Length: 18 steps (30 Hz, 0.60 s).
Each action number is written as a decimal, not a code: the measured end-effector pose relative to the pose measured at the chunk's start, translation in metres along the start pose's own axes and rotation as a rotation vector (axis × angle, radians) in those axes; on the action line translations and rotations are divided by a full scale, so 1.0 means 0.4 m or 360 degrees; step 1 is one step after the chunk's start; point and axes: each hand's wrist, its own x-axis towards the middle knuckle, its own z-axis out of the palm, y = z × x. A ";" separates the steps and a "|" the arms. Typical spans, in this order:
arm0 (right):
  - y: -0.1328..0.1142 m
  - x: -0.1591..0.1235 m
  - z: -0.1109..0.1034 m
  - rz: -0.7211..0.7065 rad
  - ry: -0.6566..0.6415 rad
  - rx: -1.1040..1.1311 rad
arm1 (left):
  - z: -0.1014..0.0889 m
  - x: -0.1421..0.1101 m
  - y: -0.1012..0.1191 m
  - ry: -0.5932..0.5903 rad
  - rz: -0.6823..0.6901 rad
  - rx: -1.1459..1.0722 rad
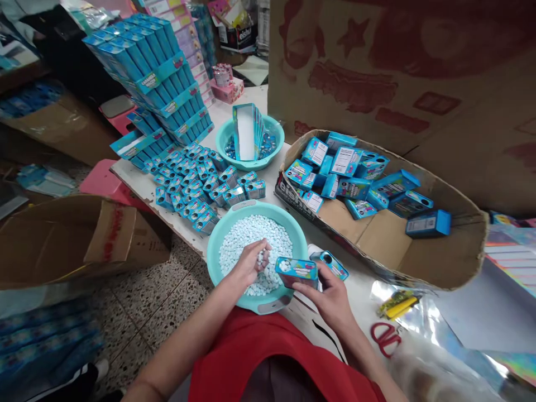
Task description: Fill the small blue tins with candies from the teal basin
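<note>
My left hand [248, 263] is cupped closed over small white candies, just above the pile of white candies [255, 231] in a turquoise basin [215, 258]. My right hand [330, 296] grips a small blue candy box [298, 270] by its right end, over the basin's right rim. White candies show at the round opening at the box's left end. Beside my right hand, partly behind its fingers, lies another blue box [335, 267] with a dark round opening.
Rows of small blue boxes [196, 184] stand at the left, before a tall stack of filled display trays [154, 78]. Behind is a second turquoise basin [251, 165] with folded cards. A cut-down carton [389, 251] holds blue boxes. Red scissors [386, 338] lie at right.
</note>
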 end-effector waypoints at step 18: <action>0.111 -0.137 -0.236 0.0527 0.1288 0.0264 | 0.024 0.021 -0.019 -0.0121 0.0014 0.0755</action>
